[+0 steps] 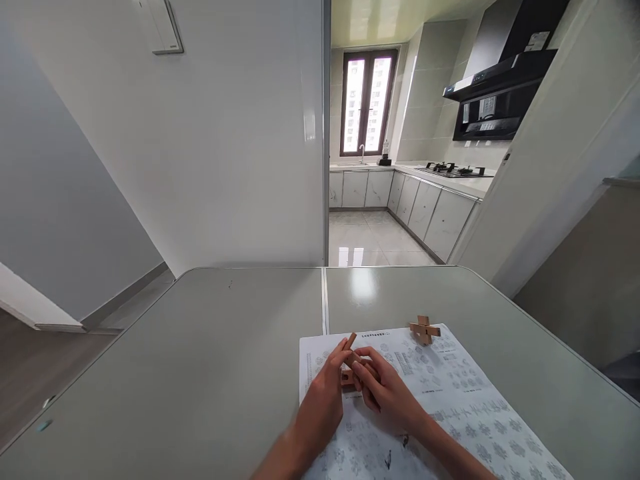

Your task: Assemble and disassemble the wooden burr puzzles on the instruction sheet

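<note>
Both of my hands meet over a printed sheet (440,380). My left hand (325,387) is closed around wooden puzzle pieces (352,340), with one stick poking up past the fingertips. From the other side, my right hand (383,387) grips the same cluster, its fingers curled over the top. Below the fingers shows a reddish-brown notched piece (347,378). How the pieces fit together is hidden by the fingers. Farther back on the sheet stands a wooden cross-shaped burr puzzle (425,330), apart from both hands.
The sheet carries rows of small printed diagrams and lies on a grey-green table (225,373) with a seam (325,300) running down its far half. A pale wall (240,147) rises beyond the left side. A kitchen with a gas stove (455,170) is behind the doorway.
</note>
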### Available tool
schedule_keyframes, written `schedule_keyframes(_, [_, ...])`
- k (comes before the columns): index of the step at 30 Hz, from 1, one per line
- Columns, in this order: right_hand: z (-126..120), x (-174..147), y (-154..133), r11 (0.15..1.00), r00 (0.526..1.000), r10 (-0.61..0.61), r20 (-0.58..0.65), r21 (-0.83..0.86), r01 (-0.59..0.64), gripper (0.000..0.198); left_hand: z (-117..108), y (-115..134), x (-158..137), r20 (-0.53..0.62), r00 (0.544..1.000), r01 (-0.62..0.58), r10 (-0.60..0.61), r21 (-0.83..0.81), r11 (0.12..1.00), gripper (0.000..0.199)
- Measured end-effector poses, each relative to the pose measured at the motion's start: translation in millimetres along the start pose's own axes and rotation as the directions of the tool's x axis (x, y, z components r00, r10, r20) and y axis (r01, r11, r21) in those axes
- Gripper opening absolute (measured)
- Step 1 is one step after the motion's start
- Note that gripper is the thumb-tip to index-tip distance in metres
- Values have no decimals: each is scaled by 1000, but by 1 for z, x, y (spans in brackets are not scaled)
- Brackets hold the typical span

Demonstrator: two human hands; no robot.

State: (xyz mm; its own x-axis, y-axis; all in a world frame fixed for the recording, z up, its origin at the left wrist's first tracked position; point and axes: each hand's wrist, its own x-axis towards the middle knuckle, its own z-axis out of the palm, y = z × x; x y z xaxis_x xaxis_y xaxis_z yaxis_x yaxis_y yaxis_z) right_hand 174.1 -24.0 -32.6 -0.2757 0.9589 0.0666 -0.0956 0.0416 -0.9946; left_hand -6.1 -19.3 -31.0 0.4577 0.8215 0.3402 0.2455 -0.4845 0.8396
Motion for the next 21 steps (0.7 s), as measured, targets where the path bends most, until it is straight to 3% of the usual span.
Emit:
schedule_keyframes(3, [0,0,1,1000,1000,0,6,-7,0,41,0,4,1,-13,996,84,-85,-65,994,49])
schedule_keyframes(8, [1,-1,4,1000,1000,9,29,-1,-9,43,-1,1,2,-37,994,98,-100,-52,994,46])
schedule_keyframes(13, [0,-3,-3,999,995,35,95,21,-37,44,-5,-5,4,-216,959,183,-184,-24,983,45])
schedule_keyframes(16, [0,-3,-7,999,992,47,119,-13,-46,45,-7,-9,6,-314,932,207,-183,44,977,42])
schedule_keyframes(21, [1,-3,-6,998,993,49,107,-51,-44,48,-8,-9,8,-311,938,187,-154,79,979,42])
